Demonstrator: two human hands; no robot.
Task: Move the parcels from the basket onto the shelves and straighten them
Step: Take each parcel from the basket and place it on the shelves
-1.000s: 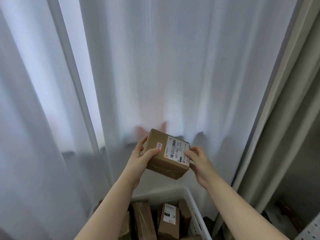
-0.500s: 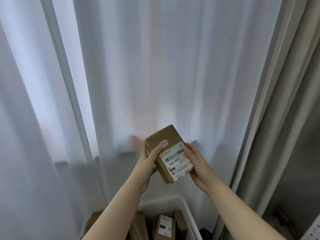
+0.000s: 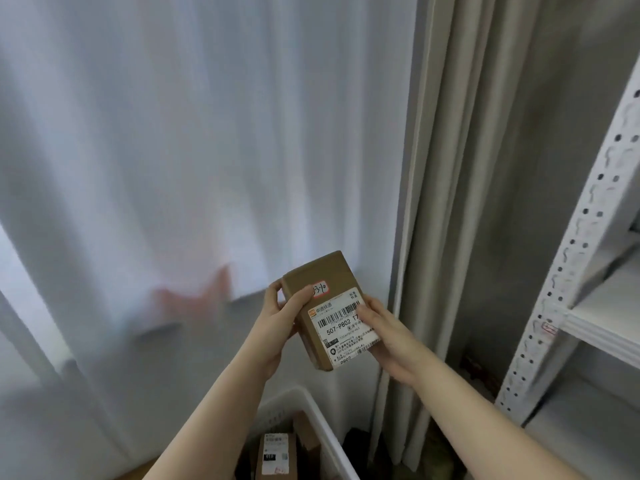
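Just below centre frame, brown parcel (image 3: 325, 306) tilted, white shipping label facing up, left hand (image 3: 278, 322) gripping its left edge with thumb curled on top, right hand (image 3: 384, 336) clasping its right side, both forearms reaching up from the bottom, white basket (image 3: 311, 415) with more parcels (image 3: 277, 457) beneath, white shelves (image 3: 602, 306) at right edge.

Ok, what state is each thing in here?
parcel, held in air, label facing camera, not yet on shelf
left hand, gripping parcel's left side
right hand, gripping parcel's right side
basket, holds other parcels
curtain, drawn shut
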